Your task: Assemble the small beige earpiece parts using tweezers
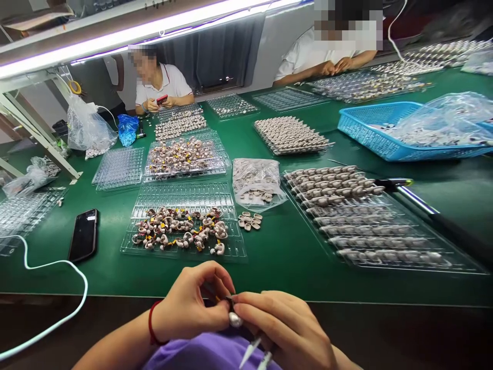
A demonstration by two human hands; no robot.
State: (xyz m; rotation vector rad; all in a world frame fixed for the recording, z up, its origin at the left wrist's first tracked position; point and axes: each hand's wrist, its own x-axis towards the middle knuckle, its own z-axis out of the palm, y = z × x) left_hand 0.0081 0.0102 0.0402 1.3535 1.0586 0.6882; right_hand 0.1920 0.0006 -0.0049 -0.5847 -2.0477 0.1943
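Close above my lap, the fingertips of both hands meet on a small earbud part with a pale, rounded, glossy end and a darker piece at its top. My left hand is closed, pinching it between thumb and fingers. From the other side my right hand is closed on it too. White-tipped tweezers stick out below the right fingers, their points toward my lap. Fingers cover much of the earbud part. Just ahead on the table, a clear tray carries many loose beige earbud parts with yellow bits.
A bag of beige shells stands beside several loose shells. At right are a tray of rowed pieces, a black-handled tool and a blue basket. A phone and white cable lie left. Two people sit opposite.
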